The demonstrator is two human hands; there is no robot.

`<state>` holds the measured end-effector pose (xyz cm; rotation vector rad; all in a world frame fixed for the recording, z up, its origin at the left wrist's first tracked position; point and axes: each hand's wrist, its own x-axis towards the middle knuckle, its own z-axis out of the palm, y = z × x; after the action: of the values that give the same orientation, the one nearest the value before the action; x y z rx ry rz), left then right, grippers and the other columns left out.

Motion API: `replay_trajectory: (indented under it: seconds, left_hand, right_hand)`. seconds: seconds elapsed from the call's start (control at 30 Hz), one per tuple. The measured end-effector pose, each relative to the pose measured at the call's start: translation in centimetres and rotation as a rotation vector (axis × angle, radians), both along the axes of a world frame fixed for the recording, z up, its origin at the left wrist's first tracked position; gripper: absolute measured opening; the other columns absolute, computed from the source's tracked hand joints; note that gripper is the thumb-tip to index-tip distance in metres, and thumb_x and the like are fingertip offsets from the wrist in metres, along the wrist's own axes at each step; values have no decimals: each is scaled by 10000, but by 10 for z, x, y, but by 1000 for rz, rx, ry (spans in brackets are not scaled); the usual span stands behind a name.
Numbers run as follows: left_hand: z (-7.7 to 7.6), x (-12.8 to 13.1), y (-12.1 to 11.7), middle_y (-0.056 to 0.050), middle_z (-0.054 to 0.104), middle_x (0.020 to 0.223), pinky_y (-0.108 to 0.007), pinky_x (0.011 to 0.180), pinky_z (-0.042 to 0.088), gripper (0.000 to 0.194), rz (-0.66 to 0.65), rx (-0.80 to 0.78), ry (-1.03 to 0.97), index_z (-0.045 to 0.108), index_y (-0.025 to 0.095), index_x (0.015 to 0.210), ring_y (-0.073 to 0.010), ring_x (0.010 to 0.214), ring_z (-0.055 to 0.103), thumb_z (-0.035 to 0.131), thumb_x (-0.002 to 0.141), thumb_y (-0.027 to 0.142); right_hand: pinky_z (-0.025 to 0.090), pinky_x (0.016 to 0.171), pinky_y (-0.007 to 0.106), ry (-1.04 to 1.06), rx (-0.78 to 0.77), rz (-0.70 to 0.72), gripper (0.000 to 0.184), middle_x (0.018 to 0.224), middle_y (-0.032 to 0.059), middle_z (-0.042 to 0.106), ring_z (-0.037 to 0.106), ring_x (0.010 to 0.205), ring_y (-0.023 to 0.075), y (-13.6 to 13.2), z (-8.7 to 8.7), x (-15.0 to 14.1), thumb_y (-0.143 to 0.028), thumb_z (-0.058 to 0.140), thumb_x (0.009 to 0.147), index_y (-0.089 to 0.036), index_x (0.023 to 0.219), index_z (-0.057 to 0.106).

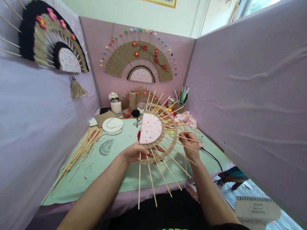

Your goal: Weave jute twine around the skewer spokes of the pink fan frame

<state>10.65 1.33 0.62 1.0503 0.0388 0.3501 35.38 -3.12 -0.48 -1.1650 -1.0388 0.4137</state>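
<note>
A half-round fan frame [151,128] is held up over the table, its flat side to the left. Its centre is white with pink dots, and thin wooden sticks radiate from it through a woven twine band [174,141]. My left hand [138,153] grips the frame's lower corner, thumb in front and fingers partly behind the sticks. On the right side, my right hand [189,144] is closed at the outer edge of the band, among the sticks. Its fingertips are pinched together; whether they hold twine or a stick is too small to make out.
A bundle of wooden sticks [79,155] and a clear protractor [106,147] lie at left. Behind stand a white disc [113,124], a twine spool [132,101], a jar [116,106] and a pot of tools [180,106]. Finished fans [140,60] hang on the partitions. A black cable [214,156] runs off the right edge.
</note>
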Motion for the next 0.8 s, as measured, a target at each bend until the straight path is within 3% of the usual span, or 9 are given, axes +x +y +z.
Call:
replay_trajectory:
  seconds: [0.17,0.4,0.53,0.8]
  left_hand:
    - [7,-13,6,-194,579,1301,-408,797,522,589,35,9,-25,580,146,1263,-344,1010,658,551,678,80]
    - [17,-27,9,-149,629,1243,-357,769,530,553,87,44,-54,609,145,1227,-309,981,670,538,682,91]
    - [18,-31,11,-145,617,1266,-346,744,537,557,96,59,-54,610,143,1235,-312,995,665,530,686,87]
    - [22,-38,12,-144,629,1246,-340,721,539,543,144,90,-27,620,138,1220,-331,995,665,527,687,100]
  right_hand:
    - [379,507,253,-22,20,-14,266,618,-11,571,472,532,118,-2,3,2,-433,681,727,-174,720,618]
    - [412,577,278,-140,60,-151,242,646,-9,593,487,558,125,-11,11,1,-408,696,739,-174,729,638]
    - [420,613,283,-232,73,-193,228,635,-12,593,521,592,141,-15,15,2,-404,681,765,-183,730,637]
    - [452,730,333,-475,234,-293,148,806,42,629,579,763,187,-15,17,17,-331,569,869,-200,874,638]
